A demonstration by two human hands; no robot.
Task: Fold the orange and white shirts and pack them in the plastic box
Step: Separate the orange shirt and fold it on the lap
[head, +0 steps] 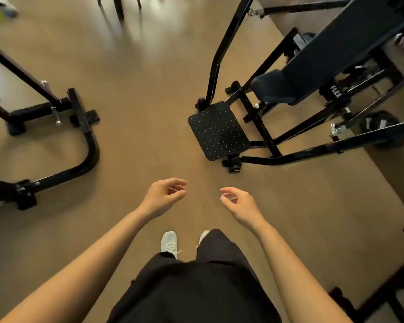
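- Tan floor (138, 78); black gym frames left (89, 148) and right (313, 148), studded footplate (217, 130).
- Left hand (165, 194), right hand (240, 203): apart over the floor, fingers loosely curled, grasping nothing.
- White shoe (169, 243), black trousers (196, 287) below.
- Shirts, plastic box: whereabouts cannot be told.
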